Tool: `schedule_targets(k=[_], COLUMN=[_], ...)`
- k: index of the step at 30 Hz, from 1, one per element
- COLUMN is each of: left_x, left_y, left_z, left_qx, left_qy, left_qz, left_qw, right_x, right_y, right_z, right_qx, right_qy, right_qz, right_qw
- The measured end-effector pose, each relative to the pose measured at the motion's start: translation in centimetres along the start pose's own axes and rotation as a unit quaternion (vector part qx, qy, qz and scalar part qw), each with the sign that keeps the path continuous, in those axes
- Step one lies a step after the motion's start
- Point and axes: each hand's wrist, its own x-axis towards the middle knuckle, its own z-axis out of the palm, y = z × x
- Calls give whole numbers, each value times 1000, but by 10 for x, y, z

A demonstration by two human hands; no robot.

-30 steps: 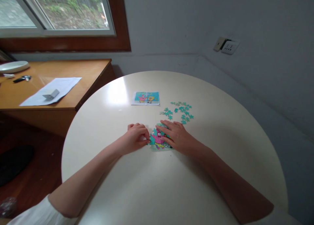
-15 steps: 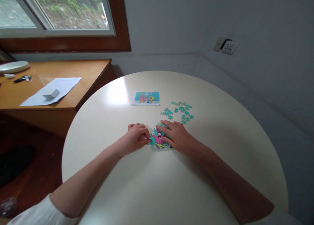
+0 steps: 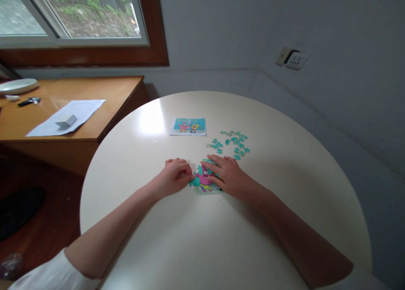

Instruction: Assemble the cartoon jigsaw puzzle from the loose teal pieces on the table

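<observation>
A partly joined jigsaw puzzle (image 3: 205, 184) lies flat on the round cream table (image 3: 202, 239), showing a pink starfish character on teal. My right hand (image 3: 229, 174) rests on its right side with fingers spread, hiding much of that part. At the puzzle's left edge, my left hand (image 3: 175, 176) is closed with curled fingers. Its thumb tip meets a teal edge piece (image 3: 193, 182); whether anything is inside the fingers is hidden. Beyond my right hand lie several loose teal puzzle pieces (image 3: 238, 141). Behind the puzzle is a picture sheet (image 3: 190, 127) with the starfish and a yellow character.
A wooden desk (image 3: 123, 87) stands at the left under a window, bearing white paper (image 3: 85, 108), a small white block (image 3: 66, 121) and a dark small item (image 3: 29, 101). A wall with a socket (image 3: 297, 60) borders the table on the right.
My left hand has drawn back slightly to the left, uncovering more of the teal edge piece. My right hand stays on the puzzle, almost unmoved.
</observation>
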Motion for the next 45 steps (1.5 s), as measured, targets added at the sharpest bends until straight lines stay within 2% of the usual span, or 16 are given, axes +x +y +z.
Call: schedule_targets(k=[7,12,18,21,26,32,38,45], left_x=[1,2,2,4,7,7,8,9], left_y=[-8,-9,-12,-19,-27,-30,-35,-32], left_z=[1,0,-5,-6,-10,-12,-12,-13], left_qx=[-82,-115,-117,-107,-95,-88,-81,-90], left_qy=[91,136,181,210,266,275,284,295], left_qz=[-3,-42,-60,-62,-57,-71,-74,-87], left_qw=[992,983,975,970,958,955,953,947], right_x=[0,2,1,0,0,-1,-1,-3], right_y=[1,6,25,34,43,52,57,61], right_z=[1,-1,-7,-6,1,10,13,5], right_qx=[23,29,-5,-16,-32,-40,-44,24], right_qy=[30,107,231,270,269,278,258,358], right_qz=[-6,10,110,155,199,232,245,249], right_qw=[999,994,967,950,942,931,933,900])
